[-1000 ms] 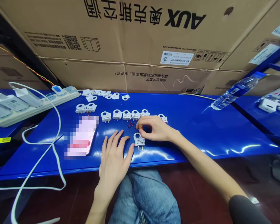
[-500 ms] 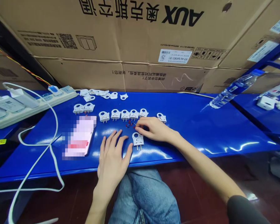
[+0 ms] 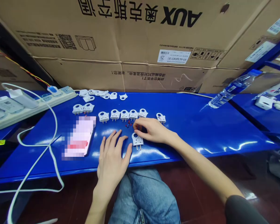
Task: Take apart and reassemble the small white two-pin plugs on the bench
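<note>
My left hand (image 3: 113,157) lies flat on the blue tabletop with its fingers spread, holding nothing. Beside its thumb is a white two-pin plug housing (image 3: 137,140), its pins pointing toward me. My right hand (image 3: 149,129) is above that housing with thumb and fingers pinched together; whatever is between the fingertips is hidden. Right by those fingertips lie a few tiny red parts with thin leads (image 3: 128,124). Behind them stands a row of similar white plug housings (image 3: 124,115), and one more plug housing (image 3: 161,118) sits off to the right.
A pink phone-like slab (image 3: 80,137), partly pixelated, lies left of my left hand. White covers (image 3: 113,95) are scattered at the back. A power strip (image 3: 35,105) and white cable (image 3: 53,124) occupy the left. A water bottle (image 3: 234,88) leans at right before large cartons (image 3: 84,74).
My right hand has shifted slightly left, its fingertips closer to the red parts and covering some of the leads. The left hand stays put.
</note>
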### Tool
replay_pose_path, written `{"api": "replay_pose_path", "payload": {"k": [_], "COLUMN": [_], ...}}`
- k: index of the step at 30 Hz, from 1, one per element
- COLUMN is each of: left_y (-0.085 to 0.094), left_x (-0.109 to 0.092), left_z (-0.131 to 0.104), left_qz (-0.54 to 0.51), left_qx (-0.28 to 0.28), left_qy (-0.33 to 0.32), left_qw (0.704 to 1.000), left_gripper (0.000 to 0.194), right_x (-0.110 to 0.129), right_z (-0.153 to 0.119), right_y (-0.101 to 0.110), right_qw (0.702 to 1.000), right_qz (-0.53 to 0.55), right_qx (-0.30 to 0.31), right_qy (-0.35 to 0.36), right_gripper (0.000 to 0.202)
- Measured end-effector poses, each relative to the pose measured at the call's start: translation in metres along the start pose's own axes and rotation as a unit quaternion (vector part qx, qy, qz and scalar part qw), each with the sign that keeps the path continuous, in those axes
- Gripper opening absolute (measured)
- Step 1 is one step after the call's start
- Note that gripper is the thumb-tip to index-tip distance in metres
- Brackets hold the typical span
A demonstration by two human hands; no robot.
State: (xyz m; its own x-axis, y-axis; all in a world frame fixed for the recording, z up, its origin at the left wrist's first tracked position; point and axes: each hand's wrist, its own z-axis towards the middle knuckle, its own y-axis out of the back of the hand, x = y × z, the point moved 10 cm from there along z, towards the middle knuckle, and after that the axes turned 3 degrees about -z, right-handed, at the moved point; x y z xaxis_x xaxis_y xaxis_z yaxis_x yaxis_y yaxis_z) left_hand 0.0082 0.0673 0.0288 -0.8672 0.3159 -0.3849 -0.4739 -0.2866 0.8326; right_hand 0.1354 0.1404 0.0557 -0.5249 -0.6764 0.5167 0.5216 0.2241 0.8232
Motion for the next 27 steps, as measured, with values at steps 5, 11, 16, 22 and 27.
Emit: {"api": "replay_pose_path", "payload": {"k": [5,11,16,22,27], "left_y": [-0.0002,-0.0002,0.0005,-0.0004,-0.001], "left_x": [0.0004,0.0002,-0.0001,-0.0001,0.0007], "left_z": [0.0004,0.0006,0.0008,0.001,0.0007], "left_qz": [-0.001,-0.002,-0.003,-0.002,-0.001], "left_qx": [-0.001,-0.001,-0.002,0.001,0.002], "left_qy": [0.0,0.0,0.003,0.003,0.003], "left_qw": [1.0,1.0,1.0,1.0,1.0], "left_gripper": [0.027,0.027,0.027,0.027,0.027], "right_x": [0.0,-0.0021,-0.0053,-0.0072,-0.0079], "right_z": [-0.0001,-0.0007,-0.0016,-0.0019,-0.0015], "right_y": [0.001,0.0023,0.0034,0.0053,0.0032], "right_qw": [1.0,0.999,0.997,0.997,0.998], "right_qz": [-0.006,-0.042,-0.066,-0.059,-0.044], "right_qx": [-0.012,-0.015,-0.022,-0.036,-0.023], "right_qy": [-0.001,-0.017,-0.034,-0.031,-0.029], "right_gripper": [0.004,0.008,0.007,0.03,0.023]}}
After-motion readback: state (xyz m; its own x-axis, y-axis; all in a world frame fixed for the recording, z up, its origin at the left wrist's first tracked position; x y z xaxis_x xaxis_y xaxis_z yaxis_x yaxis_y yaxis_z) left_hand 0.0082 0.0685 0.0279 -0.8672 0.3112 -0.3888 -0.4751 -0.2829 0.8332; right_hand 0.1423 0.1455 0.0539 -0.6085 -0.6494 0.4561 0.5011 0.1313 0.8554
